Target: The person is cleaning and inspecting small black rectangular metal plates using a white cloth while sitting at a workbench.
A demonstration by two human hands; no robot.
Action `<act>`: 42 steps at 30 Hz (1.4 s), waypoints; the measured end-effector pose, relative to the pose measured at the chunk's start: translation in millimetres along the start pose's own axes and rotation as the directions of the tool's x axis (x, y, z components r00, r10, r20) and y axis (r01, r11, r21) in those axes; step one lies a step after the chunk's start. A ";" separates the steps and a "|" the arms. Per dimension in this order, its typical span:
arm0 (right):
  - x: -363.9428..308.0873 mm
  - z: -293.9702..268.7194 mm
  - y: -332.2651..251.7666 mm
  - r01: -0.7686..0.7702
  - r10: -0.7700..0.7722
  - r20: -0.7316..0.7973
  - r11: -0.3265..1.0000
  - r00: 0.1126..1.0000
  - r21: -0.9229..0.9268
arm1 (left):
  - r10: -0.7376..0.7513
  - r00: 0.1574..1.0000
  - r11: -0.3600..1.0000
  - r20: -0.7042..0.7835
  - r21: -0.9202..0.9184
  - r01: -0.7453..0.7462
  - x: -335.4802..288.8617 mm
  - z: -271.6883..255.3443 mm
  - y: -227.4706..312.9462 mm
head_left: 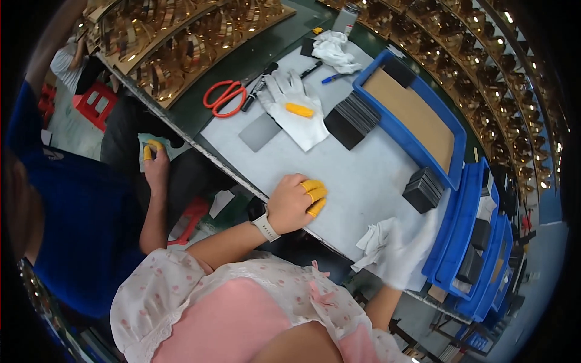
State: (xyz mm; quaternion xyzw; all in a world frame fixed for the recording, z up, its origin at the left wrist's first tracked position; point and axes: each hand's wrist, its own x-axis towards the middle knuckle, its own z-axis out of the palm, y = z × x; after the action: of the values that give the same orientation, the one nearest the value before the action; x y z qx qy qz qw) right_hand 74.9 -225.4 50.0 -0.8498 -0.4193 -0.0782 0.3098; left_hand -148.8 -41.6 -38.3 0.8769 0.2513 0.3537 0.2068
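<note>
My left hand (296,202) rests on the pale work surface (357,181) near its front edge, fingers curled in, yellow finger cots on several of them. Nothing shows in its grasp, though the palm is hidden. My right hand (404,254), in a white glove, is smeared by motion at the right front of the table. Beside it lies a crumpled white cloth (376,239). Just beyond stands a stack of dark flat plates (423,189). A second, larger stack of black plates (353,120) sits farther back, near a single grey plate (260,132).
A white glove (298,130) carries a yellow roll (299,110). Red-handled scissors (225,98), a black marker (254,94) and a blue pen (331,78) lie behind. Blue bins (457,145) line the right. Racks of shiny gold pieces (181,48) border the back. A co-worker (85,218) sits left.
</note>
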 end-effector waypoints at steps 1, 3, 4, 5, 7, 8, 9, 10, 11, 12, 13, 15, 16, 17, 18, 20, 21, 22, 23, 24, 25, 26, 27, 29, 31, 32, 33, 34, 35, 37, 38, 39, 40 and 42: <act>-14.4 -1.7 -0.9 0.132 -0.132 0.116 0.991 0.984 0.008 | 0.020 1.000 1.000 -0.012 0.006 -0.020 0.1 -1.6 1.4; -36.3 4.7 20.4 0.240 -0.229 0.157 0.969 0.961 -0.054 | 0.042 0.999 0.999 -0.019 0.007 -0.042 -2.0 -2.8 2.9; -39.5 8.8 30.7 0.344 -0.318 0.198 0.932 0.927 -0.116 | 0.045 0.999 0.999 -0.017 0.012 -0.044 -1.1 -1.2 2.6; -37.7 8.3 44.3 0.339 -0.312 0.195 0.933 0.930 -0.121 | 0.049 0.999 0.999 -0.013 0.015 -0.048 0.1 0.5 2.6; -35.6 -7.7 72.1 -0.015 0.062 0.175 0.965 0.983 -0.260 | 0.031 0.999 0.999 0.017 0.006 -0.031 2.7 1.8 4.4; -34.9 -12.9 82.9 -0.041 0.087 0.159 0.961 0.983 -0.274 | 0.004 0.999 1.000 0.040 0.015 -0.004 3.2 1.3 4.2; -29.2 -18.5 90.6 -0.039 0.046 0.010 0.930 0.999 -0.365 | 0.011 1.000 1.000 0.027 0.007 -0.011 4.2 4.6 4.3; -18.4 -21.9 87.2 -0.043 -0.016 -0.125 0.891 0.992 -0.452 | 0.037 0.998 0.999 0.041 -0.015 -0.037 4.7 5.7 4.4; -11.7 -29.4 81.0 -0.070 0.002 -0.139 0.870 0.990 -0.487 | 0.030 0.999 1.000 0.032 -0.007 -0.030 5.3 5.8 5.2; -3.6 -34.6 65.1 -0.096 0.018 -0.159 0.862 0.987 -0.497 | 0.019 1.000 1.000 0.017 0.007 -0.020 7.4 6.1 5.5; 2.4 -38.0 46.6 -0.146 0.112 -0.167 0.967 0.980 -0.209 | 0.030 0.999 1.000 -0.020 0.009 -0.030 8.2 6.4 6.5; 15.5 -41.9 8.1 -0.256 0.292 -0.133 0.938 0.947 0.235 | 0.051 0.999 0.999 -0.015 0.005 -0.051 8.8 5.4 7.8; 26.2 -36.8 -5.7 -0.312 0.372 -0.101 0.874 0.923 0.372 | 0.048 0.999 0.999 -0.022 0.026 -0.047 8.3 4.6 7.5; 39.2 -21.8 -9.2 -0.291 0.342 -0.203 0.925 0.917 0.244 | 0.054 0.998 0.998 -0.026 0.038 -0.053 7.0 4.1 8.7; 51.3 -7.7 -5.0 -0.283 0.301 -0.302 0.954 0.904 0.103 | 0.074 0.997 0.997 -0.015 0.029 -0.074 7.8 4.5 10.8; 71.3 38.6 23.5 -0.311 0.305 -0.359 0.950 0.882 0.043 | 0.052 0.999 0.999 -0.011 0.010 -0.052 5.6 9.8 5.4; 75.0 53.9 38.4 -0.329 0.309 -0.405 0.944 0.861 0.021 | 0.068 0.998 0.998 -0.003 0.007 -0.068 6.5 10.0 8.3; 77.6 62.4 42.4 -0.335 0.317 -0.412 0.942 0.854 0.028 | 0.060 0.998 0.998 0.011 0.005 -0.060 6.8 9.1 10.0; 79.0 69.9 45.5 -0.401 0.375 -0.397 0.916 0.838 0.017 | 0.051 0.998 0.999 0.024 0.001 -0.051 6.6 8.5 11.5; 81.7 76.1 45.7 -0.460 0.428 -0.380 0.888 0.820 0.007 | 0.060 0.998 0.998 0.023 0.007 -0.060 6.1 8.0 10.8; 82.2 77.8 47.7 -0.499 0.475 -0.389 0.866 0.789 0.044 | 0.060 0.998 0.998 0.025 0.014 -0.061 4.8 8.5 10.0; 83.7 78.0 50.5 -0.500 0.478 -0.395 0.864 0.785 0.051 | 0.061 0.998 0.998 0.028 0.019 -0.061 4.7 8.3 9.3; 83.7 76.0 50.0 -0.513 0.510 -0.373 0.853 0.775 0.100 | 0.065 0.997 0.997 0.039 0.025 -0.066 4.5 7.3 9.6; 82.4 76.6 50.2 -0.529 0.545 -0.354 0.835 0.760 0.149 | 0.071 0.997 0.997 0.028 0.018 -0.072 4.6 6.7 9.5; 83.5 77.6 52.5 -0.507 0.509 -0.392 0.854 0.766 0.120 | 0.074 0.997 0.997 0.015 0.005 -0.074 5.2 7.9 9.7; 82.2 76.6 53.8 -0.510 0.511 -0.396 0.852 0.763 0.117 | 0.078 0.997 0.997 0.024 0.008 -0.078 4.6 8.0 9.0; 81.9 74.4 51.0 -0.512 0.523 -0.387 0.847 0.759 0.142 | 0.077 0.997 0.997 0.032 0.012 -0.077 3.1 8.0 8.2; 81.1 73.3 49.5 -0.513 0.535 -0.376 0.842 0.756 0.165 | 0.074 0.997 0.997 0.034 0.009 -0.075 2.3 8.2 7.4; 79.6 74.5 52.8 -0.514 0.534 -0.375 0.842 0.758 0.161 | 0.093 0.996 0.996 0.011 0.001 -0.093 2.5 8.7 6.3; 76.9 75.5 60.6 -0.408 0.449 -0.448 0.893 0.773 0.192 | 0.100 0.995 0.995 -0.012 -0.006 -0.100 2.8 8.6 4.9; 75.3 74.6 65.1 -0.407 0.447 -0.441 0.894 0.778 0.187 | 0.107 0.994 0.994 -0.005 -0.006 -0.107 4.2 8.5 4.9; 75.0 71.9 61.6 -0.386 0.405 -0.499 0.911 0.766 0.145 | 0.103 0.995 0.995 0.000 0.000 -0.103 3.0 7.8 4.9; 74.6 71.3 56.9 -0.365 0.358 -0.553 0.925 0.752 0.103 | 0.082 0.997 0.997 -0.001 0.006 -0.082 2.6 7.1 4.6; 66.2 61.6 43.6 -0.346 0.351 -0.521 0.932 0.778 0.111 | 0.083 0.997 0.997 0.005 0.009 -0.083 3.3 6.5 3.7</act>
State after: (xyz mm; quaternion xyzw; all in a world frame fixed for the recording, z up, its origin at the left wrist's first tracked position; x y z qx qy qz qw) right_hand 142.3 -164.9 6.9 -0.8556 -0.1529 -0.2500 0.4267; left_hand -140.9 -43.8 -39.0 0.8883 0.2159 0.3589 0.1883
